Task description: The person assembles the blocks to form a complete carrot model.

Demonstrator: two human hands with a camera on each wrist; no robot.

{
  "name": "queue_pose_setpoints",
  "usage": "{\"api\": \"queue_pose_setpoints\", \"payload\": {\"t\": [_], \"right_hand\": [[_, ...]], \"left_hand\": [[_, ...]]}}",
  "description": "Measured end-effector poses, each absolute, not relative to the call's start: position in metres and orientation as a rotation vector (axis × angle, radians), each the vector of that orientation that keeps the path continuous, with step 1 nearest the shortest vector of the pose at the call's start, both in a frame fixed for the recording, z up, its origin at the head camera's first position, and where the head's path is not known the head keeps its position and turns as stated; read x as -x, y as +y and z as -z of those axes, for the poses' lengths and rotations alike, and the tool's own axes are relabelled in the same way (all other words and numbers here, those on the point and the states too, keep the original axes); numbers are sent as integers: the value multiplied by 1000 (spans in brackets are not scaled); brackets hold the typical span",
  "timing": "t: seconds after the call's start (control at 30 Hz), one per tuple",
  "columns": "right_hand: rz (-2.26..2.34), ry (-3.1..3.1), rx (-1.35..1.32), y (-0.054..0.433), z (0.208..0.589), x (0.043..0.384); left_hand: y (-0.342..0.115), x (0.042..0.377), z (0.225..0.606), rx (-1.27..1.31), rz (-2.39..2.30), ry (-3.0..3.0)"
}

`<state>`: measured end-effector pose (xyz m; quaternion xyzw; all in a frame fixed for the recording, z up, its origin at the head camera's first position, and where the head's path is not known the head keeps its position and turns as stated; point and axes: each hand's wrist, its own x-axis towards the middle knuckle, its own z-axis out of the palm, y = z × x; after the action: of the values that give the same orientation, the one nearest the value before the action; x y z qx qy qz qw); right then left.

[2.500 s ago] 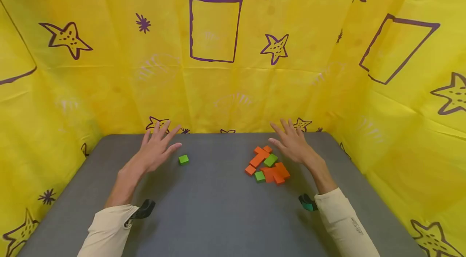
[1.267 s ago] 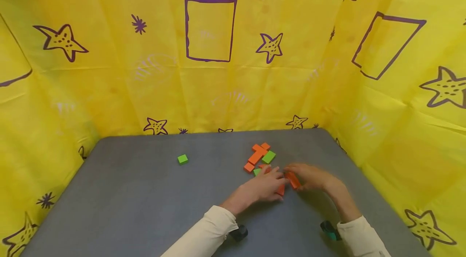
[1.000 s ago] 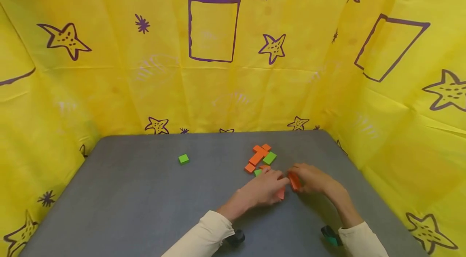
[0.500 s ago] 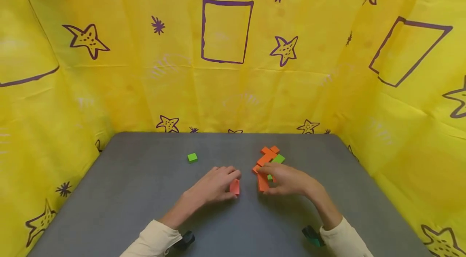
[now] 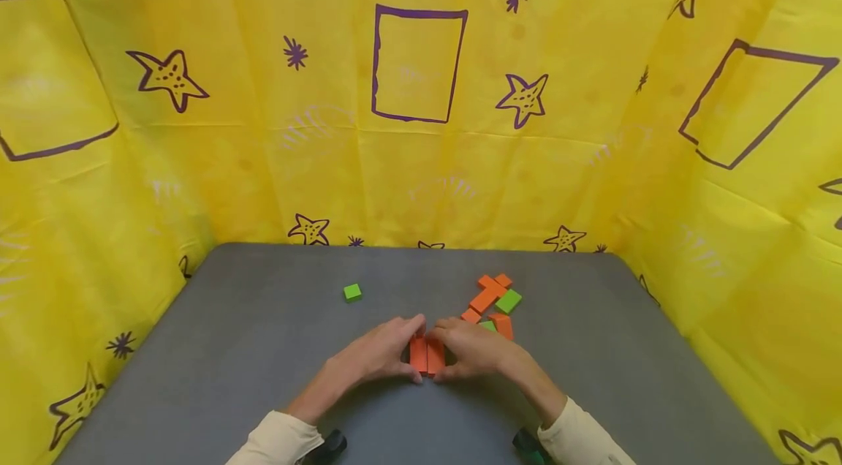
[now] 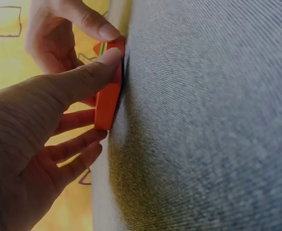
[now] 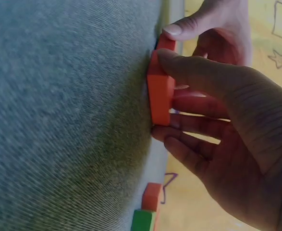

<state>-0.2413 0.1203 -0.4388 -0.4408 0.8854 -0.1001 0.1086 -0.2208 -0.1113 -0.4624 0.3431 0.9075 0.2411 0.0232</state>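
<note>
Two orange blocks lie side by side on the grey table, near its middle in the head view. My left hand (image 5: 378, 353) pinches the left orange block (image 5: 418, 355) between thumb and fingers. The right orange block (image 5: 435, 357) is gripped the same way by my right hand (image 5: 476, 349). Both thumbs are on the near side, the fingers reaching round the far side. In the left wrist view the left orange block (image 6: 107, 106) shows a slanted end close to the cloth. The right wrist view shows the right orange block (image 7: 159, 91) under the thumb.
Behind my right hand lies a loose group of orange blocks (image 5: 484, 299) with a green block (image 5: 509, 301) among them. A single green block (image 5: 352, 292) sits farther back on the left. Yellow patterned cloth (image 5: 421, 180) hangs around the grey table (image 5: 276, 304).
Both hands reached to the group at the right and each took hold of an orange block. They then brought these to the table's middle, now side by side.
</note>
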Motion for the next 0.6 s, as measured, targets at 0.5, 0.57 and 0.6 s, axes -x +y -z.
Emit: {"api": "queue_pose_setpoints", "payload": {"t": [0.5, 0.57, 0.6], "right_hand": [[273, 2664, 1270, 108, 444, 235], [259, 2671, 1270, 108, 445, 234], [254, 2675, 1272, 108, 445, 233]], "left_hand": [[-116, 217, 469, -1058, -835, 2788], [-115, 217, 469, -1052, -833, 2781], [-114, 217, 469, -1051, -828, 2780]]}}
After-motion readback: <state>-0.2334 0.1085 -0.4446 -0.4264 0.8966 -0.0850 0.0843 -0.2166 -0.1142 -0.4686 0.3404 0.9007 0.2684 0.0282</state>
